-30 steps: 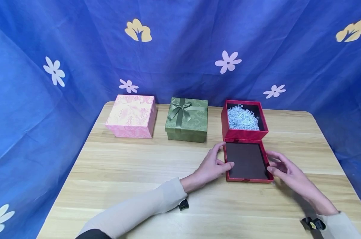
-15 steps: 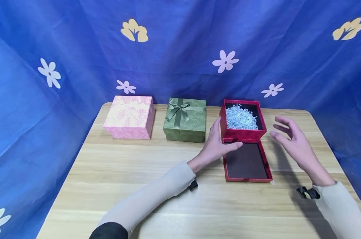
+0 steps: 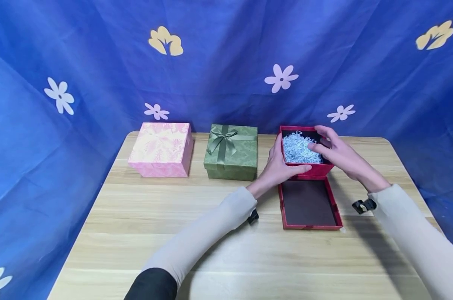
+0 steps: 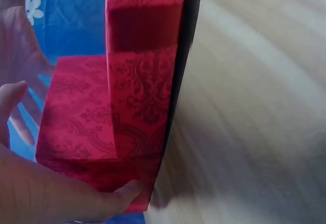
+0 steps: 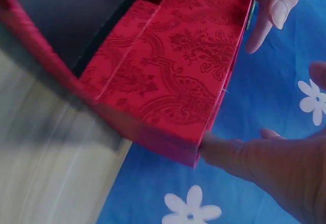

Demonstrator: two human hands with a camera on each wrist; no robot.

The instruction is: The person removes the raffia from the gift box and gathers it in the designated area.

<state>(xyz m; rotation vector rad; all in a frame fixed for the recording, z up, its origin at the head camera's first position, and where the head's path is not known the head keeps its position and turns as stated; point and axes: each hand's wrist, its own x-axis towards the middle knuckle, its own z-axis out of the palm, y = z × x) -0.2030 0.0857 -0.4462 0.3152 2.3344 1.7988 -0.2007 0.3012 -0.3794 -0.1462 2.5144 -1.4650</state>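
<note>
both hands have shifted since the earlier frames: on my feed the right hand (image 3: 336,152) has come in from the right, over the edge of the red box (image 3: 318,170), and the left hand (image 3: 276,168) has slid up from the red lid (image 3: 309,204) to that box's left side. behind it all i see the blue curtain (image 3: 211,62), printed with white and yellow flowers, then the wooden table (image 3: 136,216). two pale sleeves (image 3: 207,225) reach in from below. the pink box (image 3: 162,146) sits at far left, the green box (image 3: 234,164) in the middle, both closed, and the red box at right, uncovered. the red lid lies dark side up in front of the red box, against its front wall. i read the left hand as spread wide, its fingers along the left wall, thumb across the front. the right hand is wide too; my right wrist view shows one finger touching a corner of the red box, while the thumb is over the pale blue shredded paper (image 3: 300,151) inside. a green bow (image 3: 222,139) tops the green box.
</note>
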